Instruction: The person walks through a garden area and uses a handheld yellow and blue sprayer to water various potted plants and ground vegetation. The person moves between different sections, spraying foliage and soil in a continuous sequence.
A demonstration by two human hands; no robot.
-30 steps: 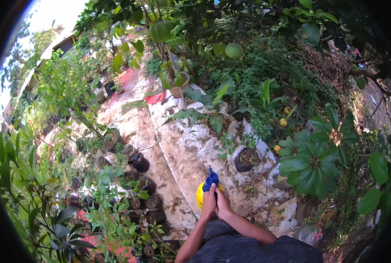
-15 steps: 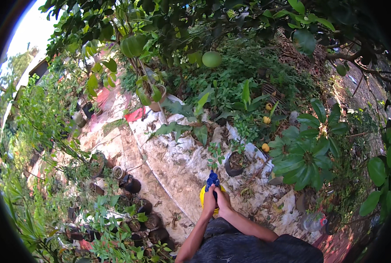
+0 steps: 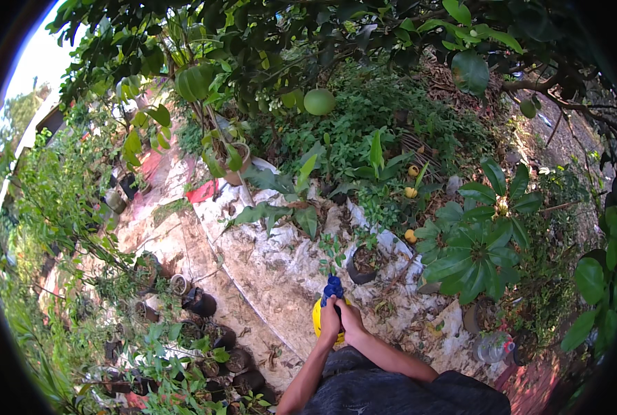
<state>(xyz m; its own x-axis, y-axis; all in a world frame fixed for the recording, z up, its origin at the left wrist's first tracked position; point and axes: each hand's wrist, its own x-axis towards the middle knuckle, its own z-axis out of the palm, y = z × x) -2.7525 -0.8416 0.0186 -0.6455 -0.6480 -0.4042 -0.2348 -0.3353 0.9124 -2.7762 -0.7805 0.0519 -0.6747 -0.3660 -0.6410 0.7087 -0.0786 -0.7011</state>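
Note:
Close in front of my body, both hands are closed together around a spray bottle with a blue spray head [image 3: 333,286] and a yellow body [image 3: 317,319]. My left hand [image 3: 330,320] wraps its left side, and my right hand [image 3: 351,317] presses in from the right. Most of the grip is hidden behind the fingers. The blue nozzle points away from me, toward a small leafy plant [image 3: 332,253]. Just to the right of that plant stands a black pot [image 3: 362,268] with soil.
Several dark pots [image 3: 199,303] cluster at the left on a dirty pale ground sheet [image 3: 253,259]. A green fruit [image 3: 319,102] hangs from branches overhead. At the right are a broad-leaved plant [image 3: 485,263], yellow fruits [image 3: 410,236] and a clear plastic bottle [image 3: 491,349].
The surroundings have shifted slightly left and down in view. Both hands keep their hold on the spray bottle, whose blue head sits slightly lower and further left.

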